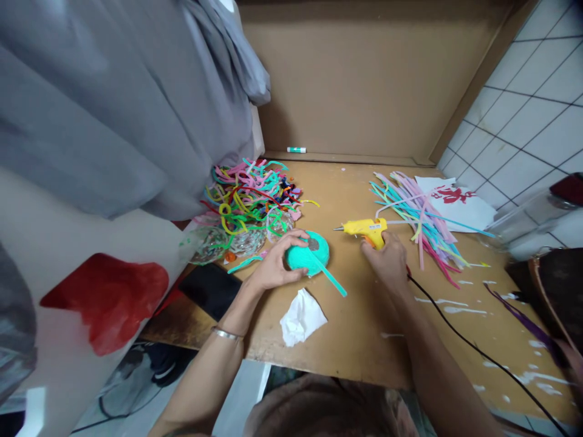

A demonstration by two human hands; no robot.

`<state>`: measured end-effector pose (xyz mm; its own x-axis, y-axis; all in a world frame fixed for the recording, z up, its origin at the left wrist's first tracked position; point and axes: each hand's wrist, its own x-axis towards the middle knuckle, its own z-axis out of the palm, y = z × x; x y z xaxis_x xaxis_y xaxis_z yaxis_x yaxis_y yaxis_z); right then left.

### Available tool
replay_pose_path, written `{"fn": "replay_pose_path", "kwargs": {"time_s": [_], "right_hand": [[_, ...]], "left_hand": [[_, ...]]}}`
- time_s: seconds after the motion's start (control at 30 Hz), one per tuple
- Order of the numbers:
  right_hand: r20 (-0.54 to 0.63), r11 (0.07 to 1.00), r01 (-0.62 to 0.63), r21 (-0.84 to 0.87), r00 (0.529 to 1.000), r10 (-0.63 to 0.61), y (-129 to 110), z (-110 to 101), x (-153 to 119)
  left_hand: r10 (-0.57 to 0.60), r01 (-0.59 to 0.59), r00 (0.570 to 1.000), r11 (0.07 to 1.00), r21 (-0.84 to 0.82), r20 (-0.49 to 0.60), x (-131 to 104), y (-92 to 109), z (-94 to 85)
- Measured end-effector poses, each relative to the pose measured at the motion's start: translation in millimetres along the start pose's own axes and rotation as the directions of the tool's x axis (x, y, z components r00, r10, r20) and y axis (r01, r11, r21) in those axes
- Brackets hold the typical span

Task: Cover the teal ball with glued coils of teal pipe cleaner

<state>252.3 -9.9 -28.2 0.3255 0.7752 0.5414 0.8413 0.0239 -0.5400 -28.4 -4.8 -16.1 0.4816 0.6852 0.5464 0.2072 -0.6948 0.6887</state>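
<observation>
My left hand (283, 261) is closed around the left side of a round turquoise coil of pipe cleaner (297, 257), thumb below and fingers above. A greyish round patch shows near the coil's top middle. One straight turquoise pipe cleaner end (334, 284) sticks out from it toward the lower right. My right hand (388, 258) grips the handle of a yellow hot glue gun (365, 229), whose metal nozzle points left toward the coil, a short way apart from it. A dark cord runs from the gun toward the lower right.
A crumpled white tissue (302, 318) lies in front of the coil. Tangled colourful pipe cleaners (250, 194) pile up at left, beside a black phone-like slab (210, 291). Straight pipe cleaners (423, 212) lie at right near a bag (553, 291). A glue stick (296, 150) rests at the back.
</observation>
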Motion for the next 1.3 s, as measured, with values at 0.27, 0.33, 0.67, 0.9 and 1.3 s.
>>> {"fn": "replay_pose_path", "kwargs": {"time_s": [0.27, 0.33, 0.67, 0.9, 1.3], "right_hand": [[-0.025, 0.978, 0.011, -0.206, 1.0, -0.017, 41.6, 23.7, -2.9], [-0.019, 0.972, 0.035, -0.234, 0.999, -0.04, 41.1, 24.5, -5.4], [0.042, 0.906, 0.189, -0.378, 0.982, -0.187, 10.0, 2.6, -6.8], [0.113, 0.799, 0.572, 0.183, 0.795, -0.595, -51.2, -13.4, -27.1], [0.048, 0.696, 0.395, 0.6, 0.85, -0.524, -78.1, -32.3, -38.5]], "left_hand": [[0.005, -0.005, 1.0, 1.0, 0.006, 0.016, 1.3, 4.2, -1.5], [0.005, -0.005, 1.0, 1.0, 0.007, 0.013, 1.4, 3.0, -0.8], [-0.011, 0.009, 0.997, 1.0, -0.028, -0.072, 3.9, -7.3, 13.0], [0.005, -0.012, 0.995, 0.997, -0.072, -0.104, 7.5, -6.1, 14.1], [-0.029, 0.024, 0.999, 0.986, -0.167, -0.026, 5.3, 3.7, 12.9]]}}
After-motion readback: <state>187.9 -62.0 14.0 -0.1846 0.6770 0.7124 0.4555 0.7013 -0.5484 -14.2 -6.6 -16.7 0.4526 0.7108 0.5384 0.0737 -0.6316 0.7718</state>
